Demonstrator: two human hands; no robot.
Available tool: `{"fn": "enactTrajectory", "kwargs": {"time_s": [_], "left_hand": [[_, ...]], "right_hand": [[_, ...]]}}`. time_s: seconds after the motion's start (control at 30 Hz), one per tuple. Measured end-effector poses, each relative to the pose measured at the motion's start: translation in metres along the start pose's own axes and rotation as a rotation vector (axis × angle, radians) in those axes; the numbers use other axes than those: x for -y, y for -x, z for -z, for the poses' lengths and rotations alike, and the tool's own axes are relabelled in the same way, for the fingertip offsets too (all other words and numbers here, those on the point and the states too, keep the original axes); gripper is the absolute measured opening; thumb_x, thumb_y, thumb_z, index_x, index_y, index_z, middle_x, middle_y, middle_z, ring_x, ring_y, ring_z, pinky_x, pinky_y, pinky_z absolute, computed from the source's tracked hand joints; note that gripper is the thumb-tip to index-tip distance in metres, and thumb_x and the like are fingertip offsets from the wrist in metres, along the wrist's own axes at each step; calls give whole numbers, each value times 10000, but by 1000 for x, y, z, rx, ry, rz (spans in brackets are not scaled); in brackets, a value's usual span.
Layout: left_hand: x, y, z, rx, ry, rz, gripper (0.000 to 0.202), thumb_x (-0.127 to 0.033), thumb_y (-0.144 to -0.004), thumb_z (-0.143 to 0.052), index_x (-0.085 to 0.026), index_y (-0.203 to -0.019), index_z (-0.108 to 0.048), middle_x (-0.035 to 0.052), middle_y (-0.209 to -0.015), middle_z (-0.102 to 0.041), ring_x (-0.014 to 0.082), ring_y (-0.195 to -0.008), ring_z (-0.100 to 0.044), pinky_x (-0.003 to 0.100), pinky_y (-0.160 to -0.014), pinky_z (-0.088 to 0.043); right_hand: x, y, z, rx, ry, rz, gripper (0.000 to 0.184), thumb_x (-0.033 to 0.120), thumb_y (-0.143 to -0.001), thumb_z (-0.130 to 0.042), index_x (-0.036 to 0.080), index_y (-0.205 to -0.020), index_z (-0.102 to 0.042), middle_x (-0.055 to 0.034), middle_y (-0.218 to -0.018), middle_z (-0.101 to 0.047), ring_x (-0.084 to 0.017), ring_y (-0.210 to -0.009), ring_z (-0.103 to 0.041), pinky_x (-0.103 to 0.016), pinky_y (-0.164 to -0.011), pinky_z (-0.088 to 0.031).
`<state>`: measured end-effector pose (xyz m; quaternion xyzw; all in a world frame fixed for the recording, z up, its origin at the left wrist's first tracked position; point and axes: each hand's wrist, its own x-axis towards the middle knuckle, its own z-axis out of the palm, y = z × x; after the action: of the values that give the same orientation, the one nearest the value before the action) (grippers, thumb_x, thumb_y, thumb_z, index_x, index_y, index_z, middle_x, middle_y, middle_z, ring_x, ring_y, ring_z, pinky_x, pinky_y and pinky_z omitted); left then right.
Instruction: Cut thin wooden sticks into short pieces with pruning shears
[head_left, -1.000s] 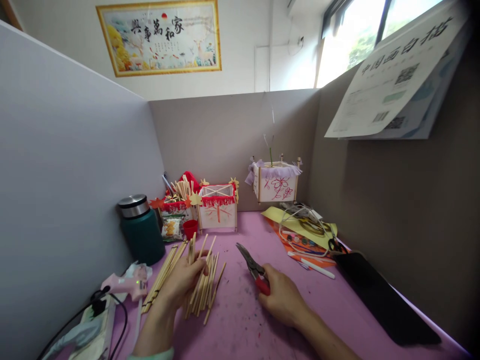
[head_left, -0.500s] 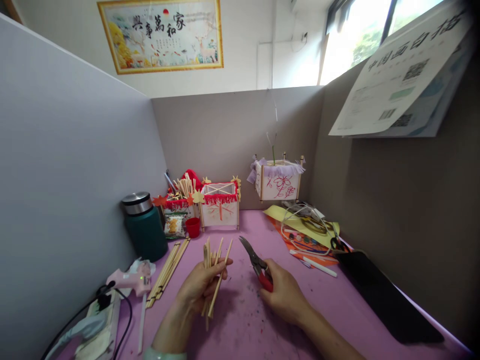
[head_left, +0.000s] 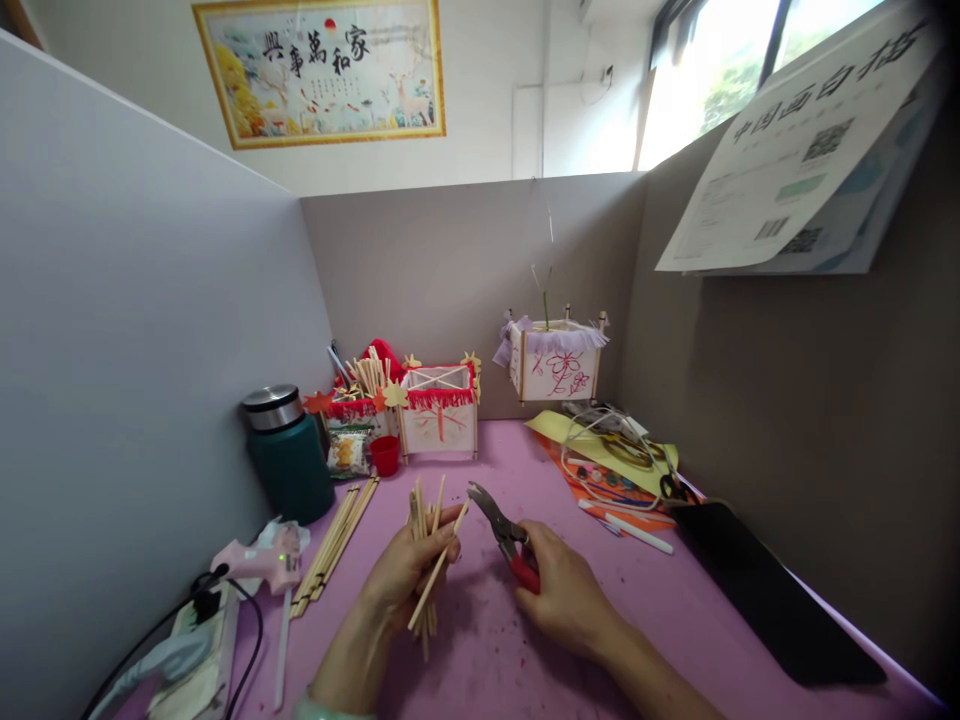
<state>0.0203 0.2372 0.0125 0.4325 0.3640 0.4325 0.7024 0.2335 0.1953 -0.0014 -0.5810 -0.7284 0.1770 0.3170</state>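
My left hand (head_left: pixel 401 570) is closed round a bunch of thin wooden sticks (head_left: pixel 425 540) held above the purple desk (head_left: pixel 675 620). One stick juts out toward the right. My right hand (head_left: pixel 566 595) grips red-handled cutting pliers (head_left: pixel 502 535), whose dark jaws point up-left and almost touch the tip of that jutting stick. A further row of long sticks (head_left: pixel 337 545) lies flat on the desk to the left of my left hand.
A green flask (head_left: pixel 287 455), a red cup (head_left: pixel 385 455) and two paper lanterns (head_left: pixel 439 410) (head_left: pixel 555 362) stand at the back. A pink glue gun (head_left: pixel 259 560) and power strip (head_left: pixel 199 645) lie left. Papers, cords (head_left: pixel 607 450) and a black tablet (head_left: pixel 772 595) lie right.
My left hand lifted a bunch of sticks off the desk pile and brought it rightward. The pliers moved left, their jaws now at the jutting stick's tip.
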Motion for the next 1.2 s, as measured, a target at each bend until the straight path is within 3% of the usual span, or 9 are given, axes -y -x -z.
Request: {"fn": "enactTrajectory", "kwargs": {"time_s": [0.23,0.57,0.8,1.0,1.2], "left_hand": [[-1,1,-11,-15,-18,7,638,-316,-653,-731,-121,-1214,-498,-61,-564,-527,11,-346,-265,175,-356,-108],[2,-2,-13,-18,2,34,723,-337,-611,-750,-83,-1221,-457,-71,-516,-501,7,-336,-215,178,-371,-63],[4,-6,-12,-59,14,46,738,-291,-585,-758,-60,-1214,-448,-56,-503,-527,16,-340,-285,157,-359,-109],[-1,-4,-9,-84,51,129,664,-259,-644,-714,-114,-1233,-444,-73,-498,-515,32,-318,-317,155,-328,-172],[0,-4,-8,-1,86,78,569,-251,-671,-709,-126,-1184,-496,-68,-528,-532,8,-315,-266,146,-326,-159]], "right_hand": [[1,1,-3,-17,62,13,421,186,-659,-553,190,-1074,-482,-67,-993,-564,-206,-890,-513,-265,-760,-343],[4,1,-4,59,166,-75,197,198,-691,-541,202,-876,-472,-50,-839,-623,-190,-714,-554,-252,-576,-251],[2,-2,-8,67,193,-106,176,196,-693,-561,196,-854,-490,-51,-793,-647,-178,-670,-570,-252,-536,-215],[3,-7,-10,84,205,-128,129,183,-691,-542,192,-813,-501,-59,-758,-645,-178,-653,-569,-246,-537,-229],[-10,-10,-4,1,-8,-171,113,173,-674,-528,190,-775,-481,-10,-710,-598,-142,-639,-522,-234,-563,-286]]}}
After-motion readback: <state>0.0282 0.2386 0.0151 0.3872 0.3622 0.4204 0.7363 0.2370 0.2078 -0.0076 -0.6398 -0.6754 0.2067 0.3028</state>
